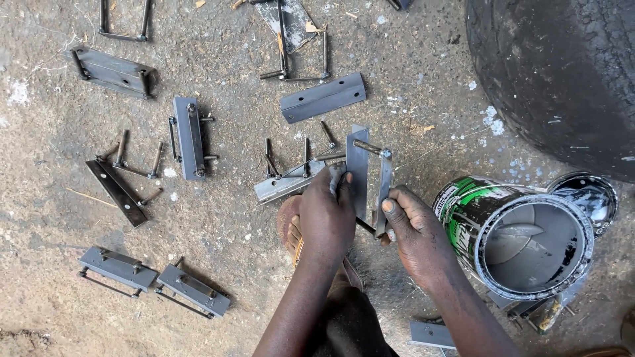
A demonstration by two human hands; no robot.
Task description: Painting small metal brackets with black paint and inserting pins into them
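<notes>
Left hand (327, 215) closed around lower end of flat grey metal plate (358, 168), fingers curled tight. Right hand (413, 231) pinched shut on narrow metal strip (383, 192) just beside plate, thumb on top. Plate and strip held upright above dirt ground (231, 218), long axes running away from body, joined by bolt (368, 147) across far ends. Paint can (522, 235) lying near right hand.

Grey steel plates (323, 97) and rust-brown bolts (121, 148) lie on speckled grey-brown ground (218, 218); the paint tin (522, 233) is green, white and black outside, grey inside; the tyre (562, 73) is black
</notes>
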